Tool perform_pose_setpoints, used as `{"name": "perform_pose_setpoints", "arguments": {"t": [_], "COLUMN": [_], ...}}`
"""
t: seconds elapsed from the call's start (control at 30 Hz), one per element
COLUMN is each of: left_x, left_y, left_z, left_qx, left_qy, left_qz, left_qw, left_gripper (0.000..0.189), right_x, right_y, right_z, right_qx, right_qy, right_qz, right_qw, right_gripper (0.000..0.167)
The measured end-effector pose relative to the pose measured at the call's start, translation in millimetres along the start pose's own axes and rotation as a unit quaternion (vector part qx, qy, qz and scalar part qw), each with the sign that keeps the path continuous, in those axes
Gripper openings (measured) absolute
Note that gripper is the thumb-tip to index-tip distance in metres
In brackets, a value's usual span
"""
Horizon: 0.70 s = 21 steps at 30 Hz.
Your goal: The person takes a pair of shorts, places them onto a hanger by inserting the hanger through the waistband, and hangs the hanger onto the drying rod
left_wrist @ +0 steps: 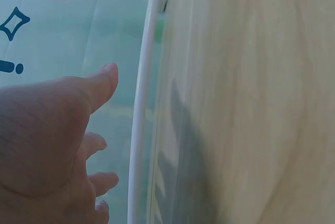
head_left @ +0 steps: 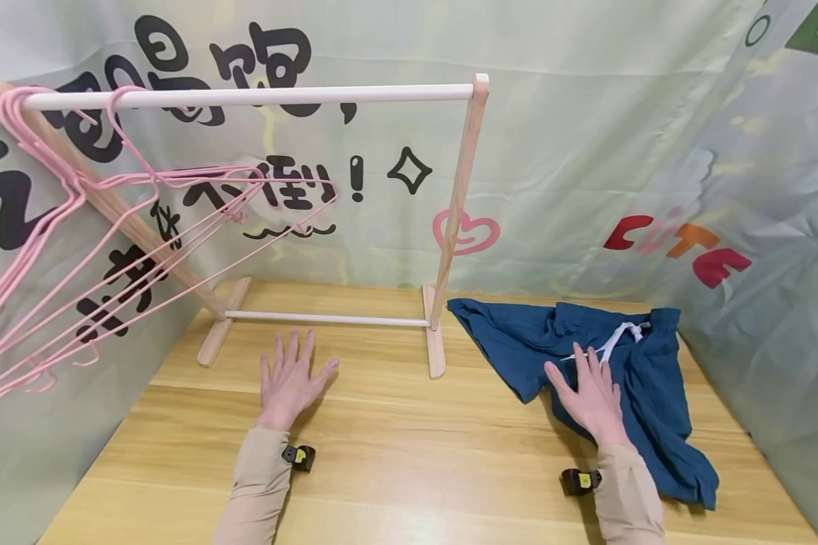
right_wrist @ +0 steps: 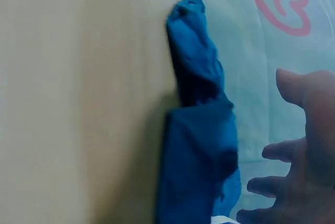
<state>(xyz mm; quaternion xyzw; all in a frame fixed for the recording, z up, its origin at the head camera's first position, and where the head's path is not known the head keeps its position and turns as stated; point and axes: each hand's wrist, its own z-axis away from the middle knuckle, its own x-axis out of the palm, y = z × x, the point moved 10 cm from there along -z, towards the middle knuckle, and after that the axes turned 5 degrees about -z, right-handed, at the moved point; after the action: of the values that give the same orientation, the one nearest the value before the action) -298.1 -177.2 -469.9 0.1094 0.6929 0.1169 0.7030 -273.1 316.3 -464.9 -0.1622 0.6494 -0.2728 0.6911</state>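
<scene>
Dark blue shorts (head_left: 654, 393) with a white drawstring (head_left: 613, 342) lie spread on the right of the wooden table. My right hand (head_left: 591, 397), fingers spread, is over the shorts near the drawstring and grips nothing. In the right wrist view the fingers (right_wrist: 275, 186) show beside the blue cloth (right_wrist: 199, 156). My left hand (head_left: 289, 386) is held with fingers apart in front of the rack's lower white bar (head_left: 327, 319). Its thumb (left_wrist: 104, 85) points toward that bar in the left wrist view, and nothing is in the hand.
A rack of wood and white bars (head_left: 458, 189) stands at the back left of the table (head_left: 382, 469). Several pink hangers (head_left: 75, 185) hang at the left end of its top bar (head_left: 279, 95). Printed curtains (head_left: 552, 151) enclose the back and sides.
</scene>
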Motion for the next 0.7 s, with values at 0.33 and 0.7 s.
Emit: {"name": "perform_pose_setpoints", "arguments": {"t": [0.33,0.7], "left_x": [2.9,3.9], "left_y": [9.3,29.8], "left_z": [0.0,1.1], "left_qx": [0.03,0.1], "left_qy": [-0.009,-0.003], "left_qz": [0.025,0.055], "left_qw": [0.9992,0.9935], "left_gripper": [0.08,0.071], "right_x": [-37.8,-79.4], "right_y": [5.4,34.3], "right_z": [-25.9,-49.5], "right_qx": [-0.024,-0.005], "right_qy": [0.025,0.101], "right_qz": [-0.05,-0.056], "right_qw": [0.9981,0.9933], "right_gripper": [0.087,0.081]}}
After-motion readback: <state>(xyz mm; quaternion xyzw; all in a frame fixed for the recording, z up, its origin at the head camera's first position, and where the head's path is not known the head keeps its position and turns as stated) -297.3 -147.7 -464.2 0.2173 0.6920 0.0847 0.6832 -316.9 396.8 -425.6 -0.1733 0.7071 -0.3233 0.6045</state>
